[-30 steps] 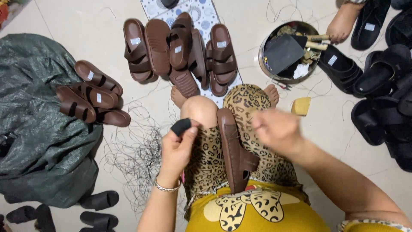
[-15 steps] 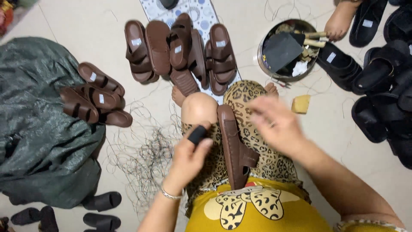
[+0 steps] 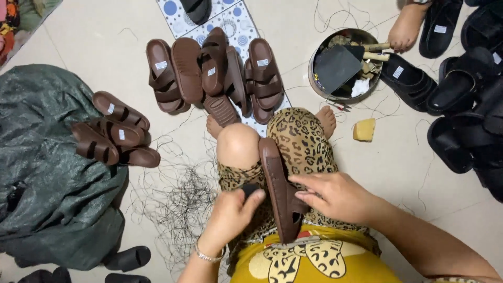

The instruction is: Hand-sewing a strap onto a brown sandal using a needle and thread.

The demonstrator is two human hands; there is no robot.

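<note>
Pale floor underneath; our right hand (image 3: 335, 198) presses flat on the light, bendy brown sandal (image 3: 280, 196), while our left hand (image 3: 233, 215) pinches a small black tool (image 3: 250, 189).

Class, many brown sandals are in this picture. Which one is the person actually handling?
The brown sandal standing on edge between the knees: the right hand rests on it and the left hand is beside it. The other brown sandals lie untouched on the floor.
</note>
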